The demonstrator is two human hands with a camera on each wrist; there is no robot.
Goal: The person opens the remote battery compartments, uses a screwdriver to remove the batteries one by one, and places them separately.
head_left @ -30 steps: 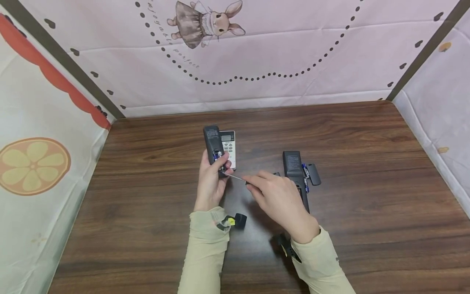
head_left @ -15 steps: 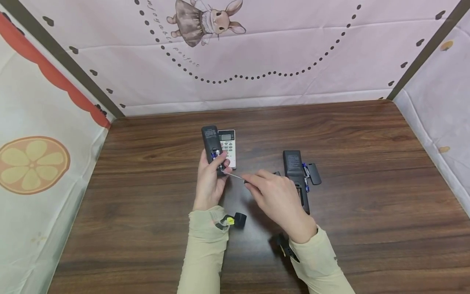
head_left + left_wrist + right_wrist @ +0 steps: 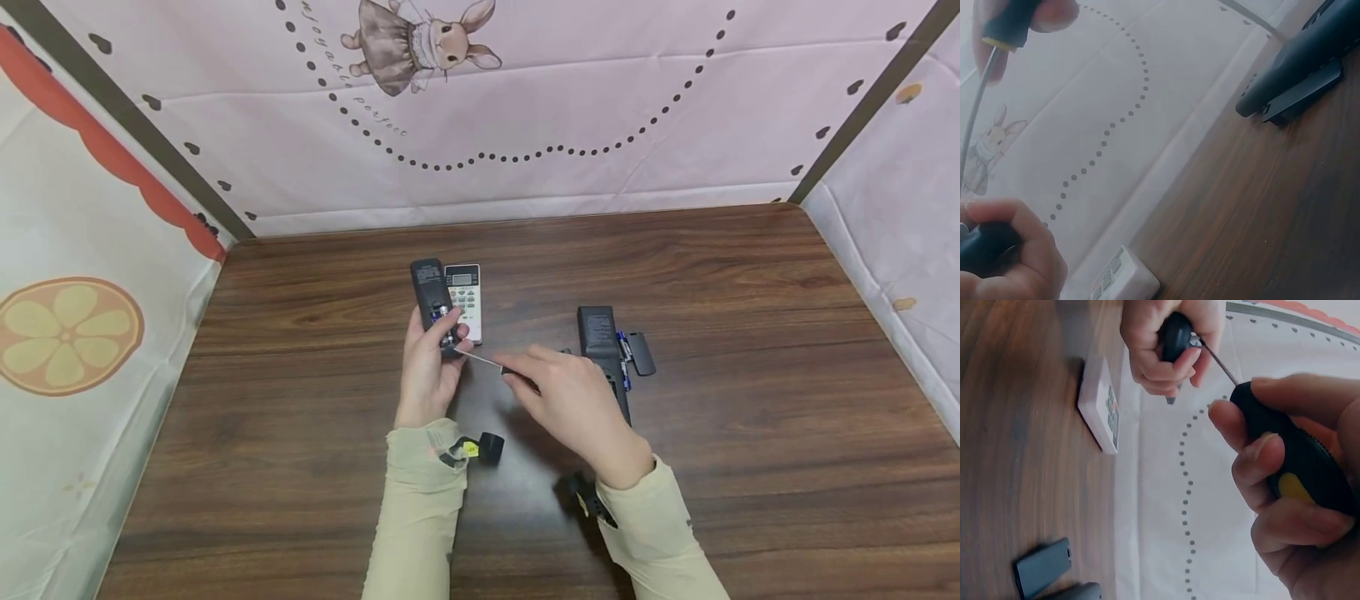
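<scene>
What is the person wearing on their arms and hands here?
No gloves on the left hand or right hand. Pale yellow-green long sleeves reach the wrists. A black strap shows at the right wrist; at the left, a black block beside a yellow tag, its print unreadable.

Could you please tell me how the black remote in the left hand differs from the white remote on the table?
The left hand holds the black remote, while the white remote lies on the table. The black remote shows its back, with batteries exposed; the white remote shows its buttons and screen. Both are longer than they are wide.
</scene>
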